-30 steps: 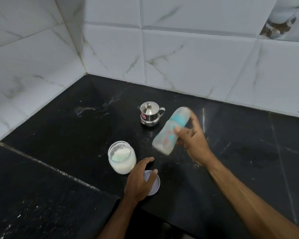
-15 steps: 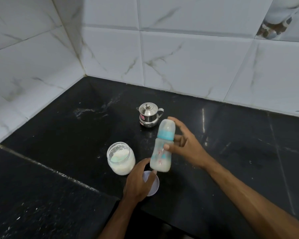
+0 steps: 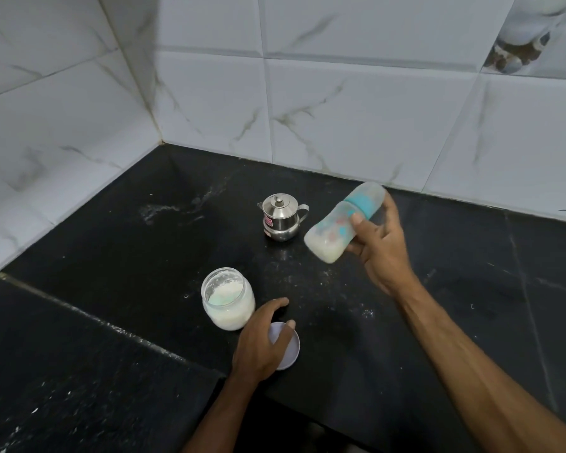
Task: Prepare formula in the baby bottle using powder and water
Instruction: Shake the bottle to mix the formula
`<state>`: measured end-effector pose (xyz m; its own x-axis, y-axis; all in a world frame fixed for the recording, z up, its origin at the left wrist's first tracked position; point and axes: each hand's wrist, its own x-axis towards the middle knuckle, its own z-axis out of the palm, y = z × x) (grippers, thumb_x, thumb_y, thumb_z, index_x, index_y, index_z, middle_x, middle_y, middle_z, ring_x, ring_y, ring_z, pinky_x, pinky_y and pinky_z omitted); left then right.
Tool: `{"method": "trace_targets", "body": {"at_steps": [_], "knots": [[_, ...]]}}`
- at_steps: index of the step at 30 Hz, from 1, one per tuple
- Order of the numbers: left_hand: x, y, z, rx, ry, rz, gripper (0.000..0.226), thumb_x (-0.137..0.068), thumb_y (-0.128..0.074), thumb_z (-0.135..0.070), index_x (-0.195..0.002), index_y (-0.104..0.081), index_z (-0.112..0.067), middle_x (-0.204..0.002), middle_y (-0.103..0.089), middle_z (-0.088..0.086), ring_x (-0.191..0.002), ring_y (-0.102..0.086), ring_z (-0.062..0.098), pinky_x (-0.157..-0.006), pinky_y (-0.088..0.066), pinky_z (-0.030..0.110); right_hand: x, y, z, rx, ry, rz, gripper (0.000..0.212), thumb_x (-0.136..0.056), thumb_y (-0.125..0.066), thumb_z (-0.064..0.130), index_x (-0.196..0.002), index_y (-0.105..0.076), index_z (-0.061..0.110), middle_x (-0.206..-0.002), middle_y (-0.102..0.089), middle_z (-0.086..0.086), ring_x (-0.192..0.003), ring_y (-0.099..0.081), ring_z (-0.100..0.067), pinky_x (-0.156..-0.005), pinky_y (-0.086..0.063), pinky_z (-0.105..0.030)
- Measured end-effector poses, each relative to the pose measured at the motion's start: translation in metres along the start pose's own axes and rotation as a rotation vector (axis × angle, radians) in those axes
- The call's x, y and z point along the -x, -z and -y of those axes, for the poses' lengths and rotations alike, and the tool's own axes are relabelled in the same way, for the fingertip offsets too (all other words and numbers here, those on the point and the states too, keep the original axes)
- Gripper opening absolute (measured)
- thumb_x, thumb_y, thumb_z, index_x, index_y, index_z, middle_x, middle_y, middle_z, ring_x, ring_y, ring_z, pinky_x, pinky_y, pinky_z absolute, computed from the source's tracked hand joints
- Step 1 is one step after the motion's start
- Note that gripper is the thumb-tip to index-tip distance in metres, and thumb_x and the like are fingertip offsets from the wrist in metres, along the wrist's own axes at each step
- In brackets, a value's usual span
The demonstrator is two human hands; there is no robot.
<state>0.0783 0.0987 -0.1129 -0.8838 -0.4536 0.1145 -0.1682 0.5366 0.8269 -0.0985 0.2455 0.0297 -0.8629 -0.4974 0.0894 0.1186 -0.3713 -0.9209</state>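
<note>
While half a second ago it stood upright, the capped translucent teal-collared baby bottle (image 3: 343,223) now tilts in my grasping right hand (image 3: 378,246) above the counter | shaking continues, milky mix | left hand (image 3: 262,341) rests on the white round lid (image 3: 286,349).

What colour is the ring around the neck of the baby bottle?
Teal blue; the bottle's ring shows in the head view, the only one.
</note>
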Motion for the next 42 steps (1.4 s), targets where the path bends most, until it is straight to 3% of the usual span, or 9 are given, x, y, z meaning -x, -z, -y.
{"method": "trace_targets", "body": {"at_steps": [6, 11, 16, 22, 27, 31, 33, 37, 42], "knots": [[0.0, 0.0, 0.001, -0.033, -0.008, -0.01, 0.046, -0.086, -0.051, -0.057, -0.125, -0.054, -0.034, -0.125, -0.054, -0.028, -0.119, -0.047, -0.012, -0.098, -0.034, 0.006, 0.022, -0.001, -0.015, 0.316, -0.167, 0.409, 0.085, -0.078, -0.071, 0.004, -0.147, -0.025, 0.024, -0.114, -0.07, -0.013, -0.103, -0.069, -0.029, -0.079, -0.058, -0.038], [0.0, 0.0, 0.001, -0.012, -0.008, -0.007, 0.05, -0.085, -0.052, -0.054, -0.129, -0.056, -0.028, -0.129, -0.056, -0.022, -0.122, -0.048, -0.006, -0.103, -0.037, 0.015, 0.008, 0.003, -0.005, 0.037, -0.024, 0.006, 0.08, -0.08, -0.07, 0.018, -0.147, -0.026, 0.025, -0.109, -0.071, -0.014, -0.102, -0.068, -0.037, -0.074, -0.059, -0.042], [0.0, 0.001, 0.001, -0.036, -0.001, -0.006, 0.042, -0.087, -0.055, -0.05, -0.125, -0.054, -0.033, -0.125, -0.054, -0.028, -0.117, -0.046, -0.014, -0.095, -0.031, 0.002, 0.025, 0.0, -0.015, 0.304, -0.144, 0.372, 0.081, -0.082, -0.068, -0.001, -0.146, -0.026, 0.027, -0.114, -0.069, -0.012, -0.103, -0.069, -0.029, -0.078, -0.058, -0.037], [0.0, -0.001, 0.002, -0.011, 0.015, 0.008, 0.049, -0.085, -0.053, -0.052, -0.129, -0.056, -0.03, -0.128, -0.056, -0.023, -0.122, -0.048, -0.007, -0.101, -0.035, 0.012, 0.008, 0.002, -0.001, 0.057, -0.01, 0.009, 0.087, -0.075, -0.075, 0.025, -0.147, -0.026, 0.026, -0.114, -0.068, -0.017, -0.102, -0.069, -0.033, -0.074, -0.059, -0.043], [-0.001, 0.0, 0.0, -0.04, 0.009, 0.003, 0.038, -0.087, -0.056, -0.048, -0.122, -0.055, -0.033, -0.123, -0.054, -0.029, -0.117, -0.045, -0.016, -0.095, -0.032, 0.003, 0.024, -0.003, -0.009, 0.316, -0.133, 0.376, 0.084, -0.076, -0.072, 0.008, -0.144, -0.028, 0.029, -0.113, -0.07, -0.012, -0.102, -0.07, -0.028, -0.078, -0.058, -0.037], [0.0, 0.0, 0.001, 0.002, 0.008, 0.003, 0.049, -0.085, -0.053, -0.053, -0.128, -0.056, -0.029, -0.128, -0.056, -0.023, -0.121, -0.048, -0.008, -0.101, -0.037, 0.014, 0.008, 0.0, 0.0, 0.088, -0.01, 0.029, 0.078, -0.082, -0.071, 0.016, -0.146, -0.027, 0.025, -0.11, -0.071, -0.012, -0.1, -0.07, -0.031, -0.073, -0.06, -0.043], [0.0, 0.0, 0.001, -0.007, 0.008, 0.004, 0.049, -0.085, -0.053, -0.053, -0.128, -0.056, -0.029, -0.128, -0.056, -0.022, -0.121, -0.049, -0.007, -0.101, -0.037, 0.013, 0.01, -0.001, -0.003, 0.087, -0.011, 0.038, 0.076, -0.084, -0.068, 0.013, -0.146, -0.025, 0.023, -0.108, -0.071, -0.012, -0.098, -0.07, -0.03, -0.071, -0.06, -0.042], [-0.001, 0.001, 0.0, -0.032, 0.015, 0.015, 0.043, -0.087, -0.054, -0.052, -0.125, -0.055, -0.031, -0.125, -0.056, -0.024, -0.117, -0.049, -0.008, -0.096, -0.035, 0.007, 0.027, -0.006, -0.013, 0.299, -0.132, 0.364, 0.079, -0.081, -0.068, 0.001, -0.143, -0.028, 0.029, -0.113, -0.07, -0.011, -0.102, -0.07, -0.027, -0.077, -0.058, -0.036], [0.0, 0.001, 0.0, 0.007, 0.011, 0.012, 0.051, -0.086, -0.053, -0.052, -0.13, -0.055, -0.028, -0.13, -0.056, -0.021, -0.122, -0.048, -0.006, -0.101, -0.037, 0.013, 0.01, -0.002, -0.003, 0.032, -0.008, -0.008, 0.078, -0.081, -0.068, 0.016, -0.146, -0.026, 0.025, -0.111, -0.07, -0.013, -0.103, -0.069, -0.033, -0.076, -0.059, -0.045]]}}
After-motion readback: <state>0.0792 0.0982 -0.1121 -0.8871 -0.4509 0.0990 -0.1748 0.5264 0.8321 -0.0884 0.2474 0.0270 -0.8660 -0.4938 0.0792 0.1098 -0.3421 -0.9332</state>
